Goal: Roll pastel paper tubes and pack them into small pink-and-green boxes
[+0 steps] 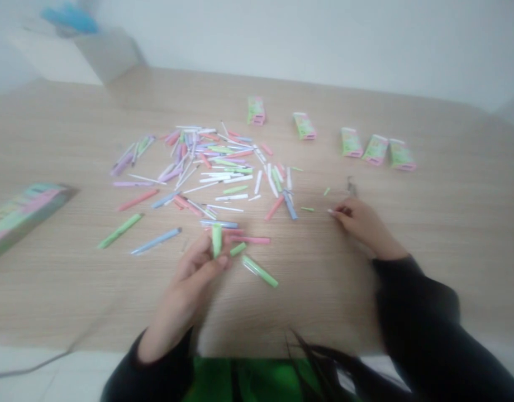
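Your left hand (185, 273) is closed around a pale green plastic tube (217, 240), gripping it upright between thumb and fingers above the wooden table (428, 251). Your right hand (360, 220) rests low to the right, fingers curled and pointing left; whether they pinch anything, you cannot tell. Two green tubes (260, 271) lie just beside your left hand. Ahead spreads a heap of slim pastel and white plastic tubes (206, 162), too many to count. Beyond stand five small green-and-pink cartons (375, 149), with one larger flat box (22, 220) at the left edge.
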`<state>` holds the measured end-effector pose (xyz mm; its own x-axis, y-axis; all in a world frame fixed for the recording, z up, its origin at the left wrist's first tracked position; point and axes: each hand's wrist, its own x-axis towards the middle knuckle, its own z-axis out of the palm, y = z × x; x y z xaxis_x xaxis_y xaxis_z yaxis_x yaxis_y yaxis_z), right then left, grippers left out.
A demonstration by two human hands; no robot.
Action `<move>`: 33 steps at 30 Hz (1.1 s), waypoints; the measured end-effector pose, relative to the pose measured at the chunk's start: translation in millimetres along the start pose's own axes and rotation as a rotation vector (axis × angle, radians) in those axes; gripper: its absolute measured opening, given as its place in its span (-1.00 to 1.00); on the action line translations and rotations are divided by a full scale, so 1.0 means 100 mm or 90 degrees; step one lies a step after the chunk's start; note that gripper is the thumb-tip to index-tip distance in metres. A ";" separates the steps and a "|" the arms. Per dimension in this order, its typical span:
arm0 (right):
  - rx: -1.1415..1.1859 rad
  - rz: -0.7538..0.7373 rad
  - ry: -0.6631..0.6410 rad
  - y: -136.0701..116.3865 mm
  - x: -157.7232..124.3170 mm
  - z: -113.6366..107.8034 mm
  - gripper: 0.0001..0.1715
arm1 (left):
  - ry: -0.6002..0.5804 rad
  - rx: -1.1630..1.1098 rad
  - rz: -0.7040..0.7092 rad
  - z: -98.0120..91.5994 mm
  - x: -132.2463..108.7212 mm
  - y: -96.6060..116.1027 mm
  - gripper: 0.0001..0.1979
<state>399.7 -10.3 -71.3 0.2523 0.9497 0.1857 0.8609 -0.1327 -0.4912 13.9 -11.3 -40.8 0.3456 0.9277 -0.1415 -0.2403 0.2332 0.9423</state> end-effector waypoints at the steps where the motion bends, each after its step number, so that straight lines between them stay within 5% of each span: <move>1: 0.009 -0.001 -0.002 -0.05 -0.02 0.01 -0.81 | 0.010 0.025 0.015 0.00 0.00 -0.01 -0.84; 4: 0.072 -0.021 -0.023 -0.40 -0.12 0.02 -0.80 | 0.017 0.097 0.013 0.02 -0.01 -0.03 -0.86; 10: 0.327 -0.093 -0.157 -1.15 -0.37 0.13 -0.80 | 0.014 0.074 -0.004 0.13 0.02 -0.06 -0.60; 13: 0.281 -0.060 -0.060 -0.98 -0.25 0.15 -0.76 | 0.011 0.043 -0.003 0.14 0.03 -0.07 -0.61; 16: 0.120 -0.013 0.123 -0.56 -0.04 0.11 -0.74 | 0.008 0.034 0.006 0.12 0.03 -0.08 -0.73; 18: 0.074 0.002 0.174 -0.33 0.08 0.11 -0.71 | 0.001 0.050 0.015 0.11 0.02 -0.09 -0.79; 24: 0.022 -0.028 0.148 -0.10 0.19 0.38 -0.85 | -0.009 0.107 0.033 0.11 0.00 -0.07 -0.76; 29: 0.006 -0.068 0.152 -0.14 0.12 0.41 -0.75 | -0.026 0.174 0.063 0.08 0.00 -0.07 -0.62; 33: 0.019 -0.112 0.087 -0.26 0.04 0.44 -0.87 | -0.032 0.203 0.078 0.06 0.00 -0.09 -0.62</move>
<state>358.7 9.5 -95.5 0.1581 0.9101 0.3830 0.8839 0.0425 -0.4658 22.0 -14.8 -47.2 0.3785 0.9255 -0.0139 0.0099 0.0109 0.9999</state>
